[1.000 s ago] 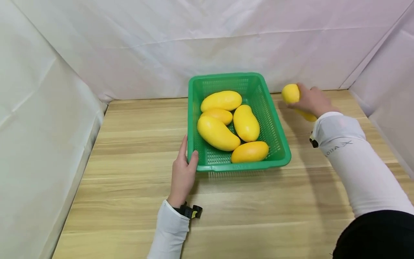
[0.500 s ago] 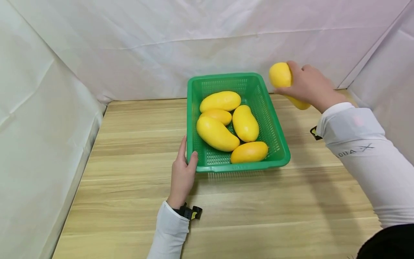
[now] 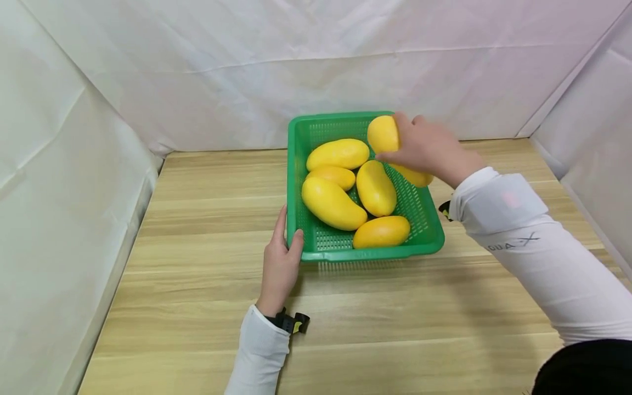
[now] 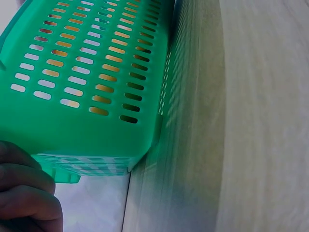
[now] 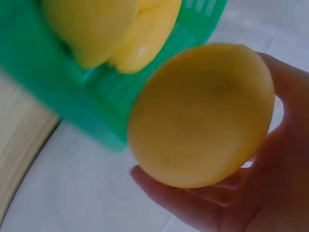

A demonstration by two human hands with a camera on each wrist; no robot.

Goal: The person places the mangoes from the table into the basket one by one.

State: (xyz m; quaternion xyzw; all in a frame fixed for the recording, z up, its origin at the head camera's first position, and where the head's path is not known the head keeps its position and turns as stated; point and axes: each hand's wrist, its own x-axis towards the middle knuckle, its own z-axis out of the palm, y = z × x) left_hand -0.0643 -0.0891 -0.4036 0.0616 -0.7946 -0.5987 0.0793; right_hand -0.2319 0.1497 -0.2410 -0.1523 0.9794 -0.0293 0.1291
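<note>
A green perforated plastic basket (image 3: pixel 365 254) sits on the table with several yellow mangoes inside, such as a large curved one (image 3: pixel 332 203) and a more orange one (image 3: pixel 381 232) at the front. My left hand (image 3: pixel 280 269) grips the basket's left rim near the front corner, thumb over the edge and fingers outside. My right hand (image 3: pixel 434 151) holds another mango (image 3: pixel 383 134) over the basket's back right part. In the right wrist view the held mango (image 5: pixel 203 116) shows end-on, fingers curled round it, and the basket is beyond. Part of it is hidden behind my hand.
The wooden table (image 3: pixel 207 236) stretches around the basket. White cloth (image 3: pixel 237 82) hangs behind it and at both sides, with the basket's back edge close to the rear cloth.
My right hand has lifted the mango from the table's right side, then carried it left over the basket. My left hand and the basket stay in place.
</note>
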